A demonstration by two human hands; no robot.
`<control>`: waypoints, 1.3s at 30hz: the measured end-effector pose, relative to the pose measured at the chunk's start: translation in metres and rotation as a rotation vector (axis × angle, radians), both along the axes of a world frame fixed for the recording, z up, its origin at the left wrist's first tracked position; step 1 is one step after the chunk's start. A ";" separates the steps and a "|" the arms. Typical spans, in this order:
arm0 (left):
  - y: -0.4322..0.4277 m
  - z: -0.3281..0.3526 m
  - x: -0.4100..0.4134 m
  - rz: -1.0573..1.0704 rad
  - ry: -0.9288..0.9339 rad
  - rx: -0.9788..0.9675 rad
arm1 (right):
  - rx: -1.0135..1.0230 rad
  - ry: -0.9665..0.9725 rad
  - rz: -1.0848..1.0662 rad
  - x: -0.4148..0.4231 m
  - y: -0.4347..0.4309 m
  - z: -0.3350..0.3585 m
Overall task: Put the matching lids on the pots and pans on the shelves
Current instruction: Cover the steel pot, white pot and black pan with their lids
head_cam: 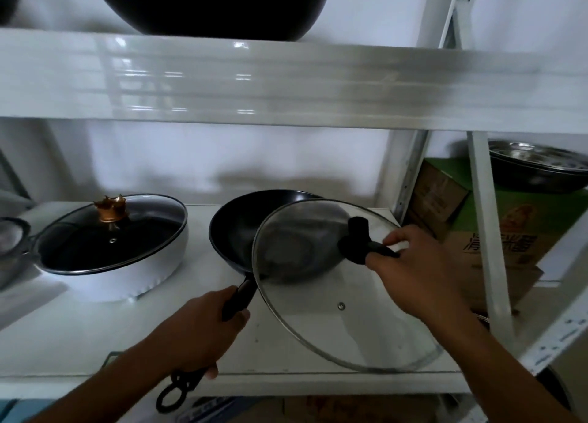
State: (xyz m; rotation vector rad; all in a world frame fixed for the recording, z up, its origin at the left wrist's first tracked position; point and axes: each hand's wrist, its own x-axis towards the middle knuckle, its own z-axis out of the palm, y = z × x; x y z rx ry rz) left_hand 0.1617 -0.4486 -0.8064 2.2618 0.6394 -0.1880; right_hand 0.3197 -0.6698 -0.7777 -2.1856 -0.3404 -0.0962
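- Above you, the upper shelf board (286, 82) capped the working bay low, with a dark wok (210, 5) resting on top of it.
- To your left, the white lidded pot (117, 247) filled the shelf, leaving a bare strip between it and the black pan (254, 228).
- The tilted glass lid (324, 295) covered the pan's right side and the shelf front there.
- On the right, the white upright (410, 171) and a cardboard box (461, 219) closed off passage.
- The lower shelf (79, 336) lay bare at front left.

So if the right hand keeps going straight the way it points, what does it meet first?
Probably the black pan: the right hand points left and forward, holding the glass lid by its knob. Depth is unclear, so the lid's edge may touch first.
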 end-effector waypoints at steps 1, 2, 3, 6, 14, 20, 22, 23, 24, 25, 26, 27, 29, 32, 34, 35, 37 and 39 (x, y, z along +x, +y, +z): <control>-0.006 0.001 -0.007 0.009 0.010 0.018 | 0.017 -0.006 0.011 0.004 0.011 0.001; -0.010 -0.001 -0.011 0.010 0.010 0.066 | 0.018 -0.016 0.022 0.009 0.022 0.002; -0.015 -0.002 -0.014 0.002 0.005 0.124 | 0.011 -0.035 0.034 0.011 0.032 0.005; -0.021 -0.009 -0.018 0.003 -0.019 0.185 | -0.013 -0.099 0.050 0.018 0.062 0.011; -0.021 -0.010 -0.015 0.147 -0.091 -0.158 | -0.079 -0.118 0.120 0.051 0.124 0.001; -0.016 -0.021 0.000 0.119 -0.192 -0.120 | -0.059 -0.043 0.145 0.066 0.146 -0.004; -0.015 -0.024 0.005 0.111 -0.195 -0.143 | -0.080 -0.036 0.155 0.068 0.148 -0.005; -0.014 -0.025 0.007 0.119 -0.198 -0.151 | -0.093 -0.035 0.161 0.068 0.149 -0.006; -0.014 -0.026 0.009 0.124 -0.200 -0.151 | -0.107 -0.035 0.166 0.069 0.150 -0.007; -0.014 -0.028 0.010 0.127 -0.205 -0.139 | -0.117 -0.039 0.172 0.069 0.151 -0.008; -0.014 -0.029 0.010 0.121 -0.210 -0.115 | -0.121 -0.040 0.180 0.070 0.151 -0.008; -0.015 -0.030 0.011 0.109 -0.214 -0.083 | -0.122 -0.044 0.188 0.071 0.151 -0.009; -0.015 -0.031 0.011 0.090 -0.223 -0.034 | -0.122 -0.050 0.200 0.074 0.151 -0.011; -0.013 -0.032 0.012 0.087 -0.231 -0.046 | -0.115 -0.059 0.201 0.078 0.152 -0.014; -0.012 -0.032 0.012 0.086 -0.231 -0.090 | -0.106 -0.056 0.200 0.079 0.154 -0.015; -0.012 -0.032 0.012 0.084 -0.231 -0.092 | -0.103 -0.050 0.203 0.080 0.154 -0.015; -0.012 -0.033 0.012 0.083 -0.234 -0.091 | -0.100 -0.038 0.206 0.080 0.154 -0.015; -0.013 -0.035 0.011 0.092 -0.235 -0.113 | -0.102 -0.028 0.199 0.081 0.154 -0.015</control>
